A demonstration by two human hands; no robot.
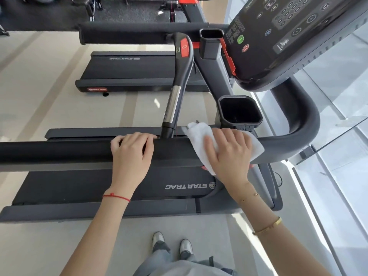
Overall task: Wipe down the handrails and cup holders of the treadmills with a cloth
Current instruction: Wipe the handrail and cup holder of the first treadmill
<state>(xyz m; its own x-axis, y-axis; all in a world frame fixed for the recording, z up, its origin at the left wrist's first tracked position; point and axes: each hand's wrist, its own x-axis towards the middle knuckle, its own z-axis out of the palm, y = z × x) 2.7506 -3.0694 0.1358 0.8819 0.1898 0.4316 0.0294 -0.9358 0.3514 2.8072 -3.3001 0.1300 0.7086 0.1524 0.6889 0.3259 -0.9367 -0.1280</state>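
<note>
The cloth [201,148] was draped over the near rail [59,151], close to where it bends toward the console [298,36]. The right hand [229,154] pressed it flat, fingers spread. The left hand [131,154] rested on the bare rail just beside it, fingers curled over the top. The cloth looked soft and light, so it'd probably bunch up; a flat palm seemed best. The cup holder [240,112] sat just behind it, too dark inside to see. The rail's underside was hidden, and its left end was cut off.
</note>
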